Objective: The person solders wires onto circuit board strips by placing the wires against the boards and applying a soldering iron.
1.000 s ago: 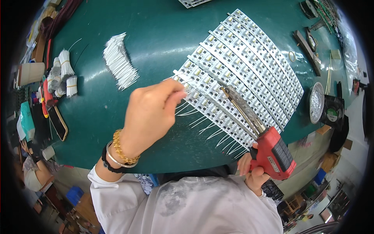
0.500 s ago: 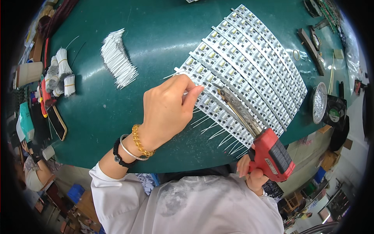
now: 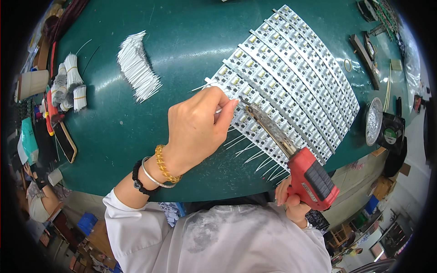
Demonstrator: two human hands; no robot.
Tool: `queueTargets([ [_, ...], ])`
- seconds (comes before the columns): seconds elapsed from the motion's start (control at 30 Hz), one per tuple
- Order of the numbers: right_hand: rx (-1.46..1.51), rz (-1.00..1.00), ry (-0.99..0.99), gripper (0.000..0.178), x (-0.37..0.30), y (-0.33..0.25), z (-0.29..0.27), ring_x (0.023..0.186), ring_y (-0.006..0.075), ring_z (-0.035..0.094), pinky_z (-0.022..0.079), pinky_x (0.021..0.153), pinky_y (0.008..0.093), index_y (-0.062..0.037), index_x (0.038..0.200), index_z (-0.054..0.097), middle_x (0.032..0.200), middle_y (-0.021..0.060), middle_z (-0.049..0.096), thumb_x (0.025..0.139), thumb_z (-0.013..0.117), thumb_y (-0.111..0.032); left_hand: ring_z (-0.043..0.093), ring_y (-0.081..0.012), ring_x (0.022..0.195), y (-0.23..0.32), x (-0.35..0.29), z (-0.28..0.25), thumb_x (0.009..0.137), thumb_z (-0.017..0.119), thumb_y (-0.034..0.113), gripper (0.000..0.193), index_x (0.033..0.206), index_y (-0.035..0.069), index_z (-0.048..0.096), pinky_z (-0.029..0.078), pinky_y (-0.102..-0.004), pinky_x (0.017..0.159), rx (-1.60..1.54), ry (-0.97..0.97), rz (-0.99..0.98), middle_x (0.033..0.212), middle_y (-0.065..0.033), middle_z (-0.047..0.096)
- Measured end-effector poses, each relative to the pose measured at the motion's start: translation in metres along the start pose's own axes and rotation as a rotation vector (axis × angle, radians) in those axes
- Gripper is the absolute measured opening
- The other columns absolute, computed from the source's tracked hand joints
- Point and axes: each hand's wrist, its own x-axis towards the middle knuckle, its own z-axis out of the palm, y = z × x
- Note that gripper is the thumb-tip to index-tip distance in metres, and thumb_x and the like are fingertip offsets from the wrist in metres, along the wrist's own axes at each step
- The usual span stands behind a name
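Note:
A panel of small white LED circuit boards [image 3: 298,75], crossed by several metal strips, lies tilted on the green table. At its left corner my left hand [image 3: 195,123] is closed in a pinch on a thin white wire [image 3: 218,110], of which only a short piece shows. My right hand [image 3: 293,204] grips a red soldering gun [image 3: 313,178] by its handle. The gun's dark tip points at the board just right of my left fingertips; whether it touches the board I cannot tell. Several white wires [image 3: 255,157] stick out from the panel's near edge.
A loose heap of white wires [image 3: 139,68] lies left of the panel, with banded wire bundles [image 3: 73,84] farther left. A phone [image 3: 66,142] and pliers [image 3: 48,118] sit by the left edge. At right are a metal dish [image 3: 374,122], a fan [image 3: 392,129] and a dark bar [image 3: 364,61].
The soldering gun has moved left and slightly up, bringing its tip close to my left fingertips. My left hand has stayed nearly still.

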Motion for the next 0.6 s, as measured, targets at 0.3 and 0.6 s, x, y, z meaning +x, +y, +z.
queueTargets([
  [0.3, 0.062, 0.035, -0.03, 0.083, 0.02, -0.032, 0.02, 0.042, 0.0124, 0.046, 0.04, 0.045, 0.0272, 0.0108, 0.125, 0.041, 0.052, 0.0008, 0.047, 0.081, 0.063, -0.056, 0.059, -0.021, 0.049, -0.002, -0.002, 0.001, 0.081, 0.07, 0.011, 0.019, 0.071, 0.006, 0.054, 0.042, -0.0318, 0.044, 0.0, 0.012, 0.021, 0.064, -0.006, 0.06],
  [0.6, 0.1, -0.016, 0.06, 0.086, 0.014, -0.031, 0.023, 0.041, 0.0125, 0.045, 0.039, 0.046, 0.0265, 0.0113, 0.128, 0.038, 0.051, 0.0002, 0.045, 0.082, 0.061, -0.058, 0.062, -0.0218, 0.051, -0.001, -0.002, -0.006, 0.082, 0.069, 0.012, 0.017, 0.074, 0.005, 0.057, 0.043, -0.0321, 0.045, 0.029, -0.034, 0.007, 0.061, -0.009, 0.062],
])
